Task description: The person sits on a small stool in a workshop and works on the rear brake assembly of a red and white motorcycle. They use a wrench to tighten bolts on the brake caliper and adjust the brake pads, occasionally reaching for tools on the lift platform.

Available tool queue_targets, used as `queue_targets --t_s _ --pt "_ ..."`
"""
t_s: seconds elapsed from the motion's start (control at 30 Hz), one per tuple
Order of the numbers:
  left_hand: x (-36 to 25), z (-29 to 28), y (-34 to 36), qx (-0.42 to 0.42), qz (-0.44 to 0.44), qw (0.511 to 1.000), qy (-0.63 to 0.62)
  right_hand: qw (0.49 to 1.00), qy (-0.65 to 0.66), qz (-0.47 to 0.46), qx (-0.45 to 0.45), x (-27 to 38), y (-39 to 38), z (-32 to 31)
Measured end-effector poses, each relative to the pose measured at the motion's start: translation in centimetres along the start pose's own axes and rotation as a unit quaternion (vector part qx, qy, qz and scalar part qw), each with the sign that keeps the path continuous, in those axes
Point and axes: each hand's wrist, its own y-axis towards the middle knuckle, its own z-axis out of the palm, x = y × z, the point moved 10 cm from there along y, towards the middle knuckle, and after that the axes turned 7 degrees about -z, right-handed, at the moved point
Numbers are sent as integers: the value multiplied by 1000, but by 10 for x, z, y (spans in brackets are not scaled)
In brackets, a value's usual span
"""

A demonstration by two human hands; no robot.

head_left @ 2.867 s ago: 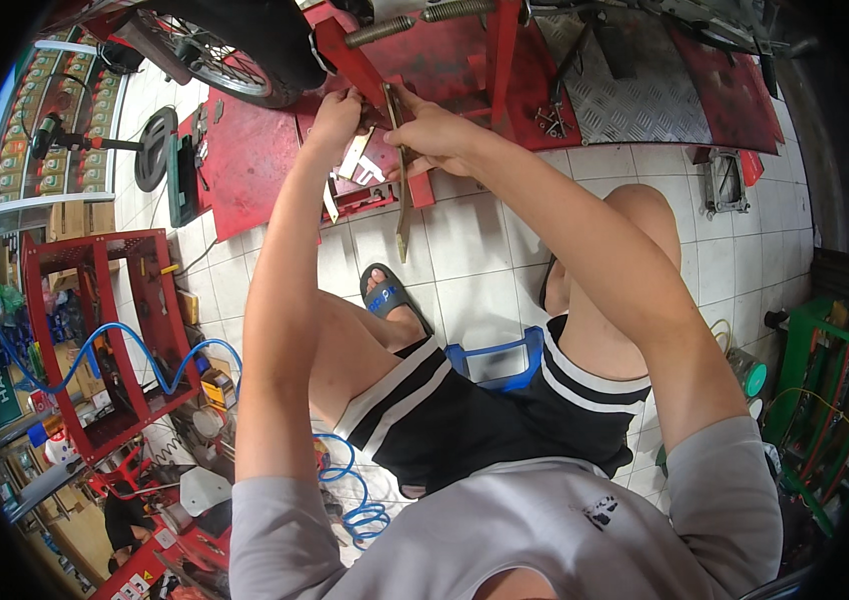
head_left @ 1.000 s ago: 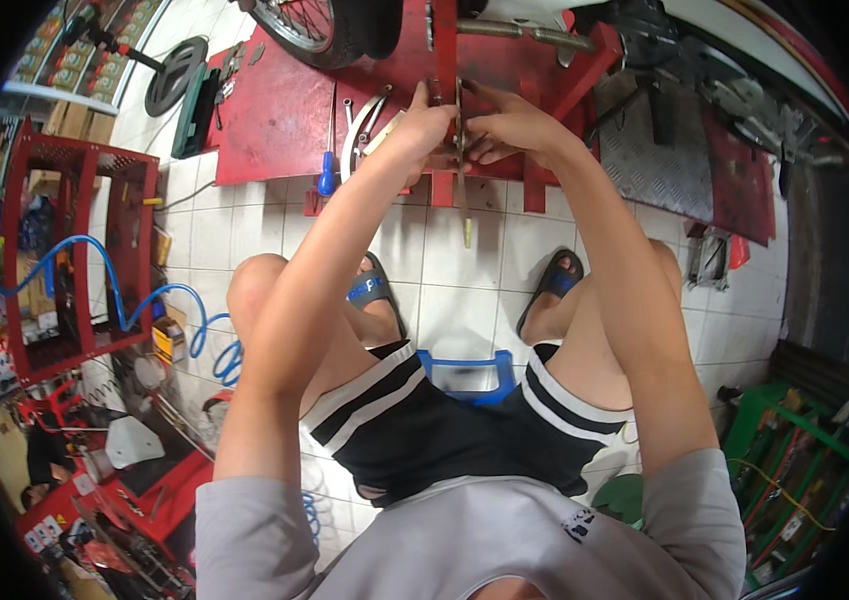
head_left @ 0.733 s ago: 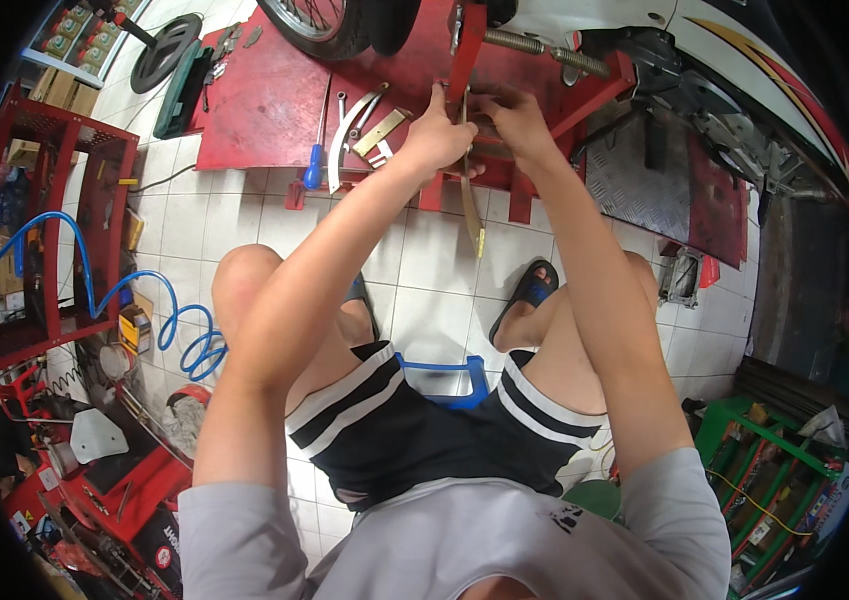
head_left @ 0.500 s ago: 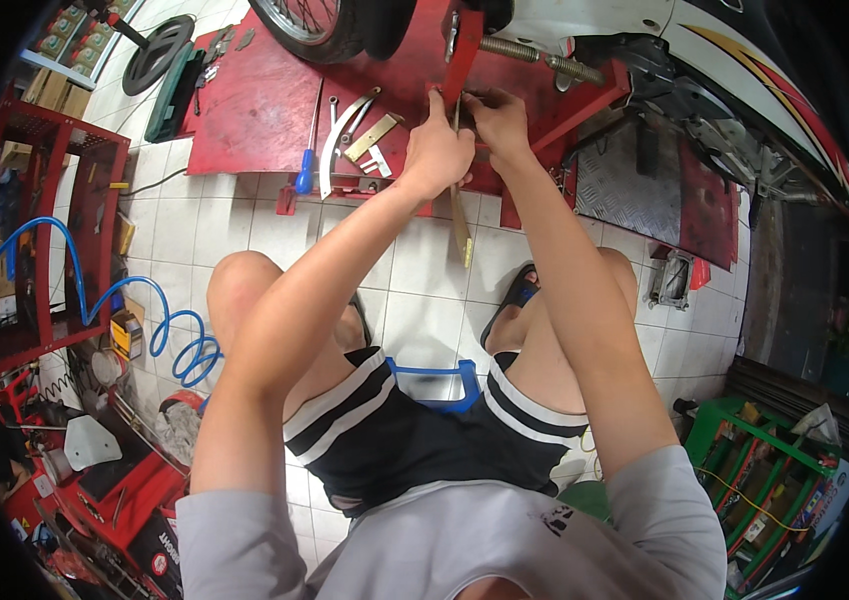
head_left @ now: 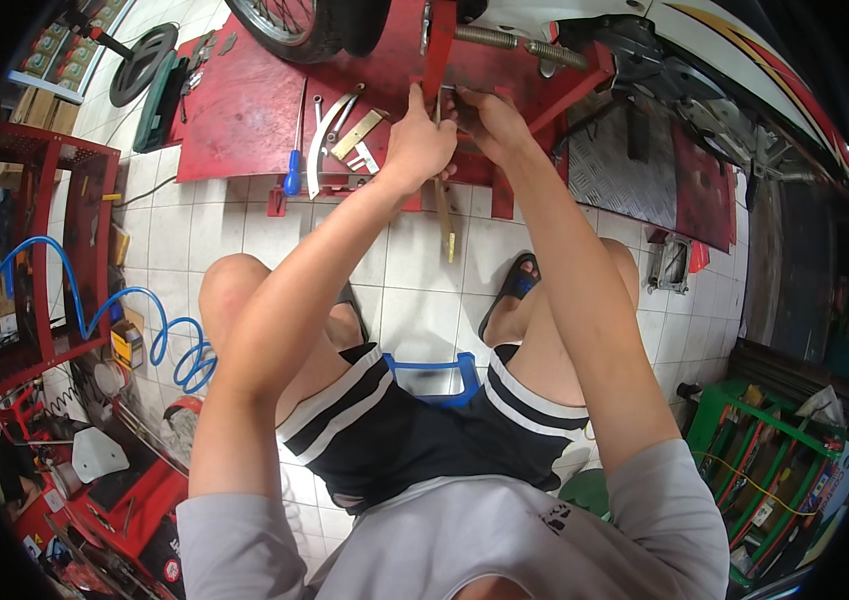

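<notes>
Left hand grips a long brass-coloured metal bar (hanging down); right hand pinches something unclear at the red steel lift frame.

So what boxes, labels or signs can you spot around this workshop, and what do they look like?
Row of packages: on a shelf at the far upper left, small boxes in green, red and tan.
Yellow and black box: on the tiled floor at the left, beside the blue coiled hose.
Stickers: on the red stand at the lower left, small and pale; too small to tell more.
No screens in view.
</notes>
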Motion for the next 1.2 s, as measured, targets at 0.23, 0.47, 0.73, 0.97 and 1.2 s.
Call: queue_targets --t_s 0.23,0.47,0.73,0.97,1.2 --pt "0 2 2 8 -8 1000 9 992 112 26 -44 -8 -5 -32" --pt "4 0 6 5 1 1000 23 927 -351 9 -132 22 -59 -125" --pt "1 3 5 11 20 998 59 693 -707 65 -125 31 -51 -213" --pt "4 1 8 4 14 998 68 630 -773 -32 -59 -18 -21 -214" --pt "7 5 8 29 -17 996 80 650 -751 -102 -54 -20 -25 -222"
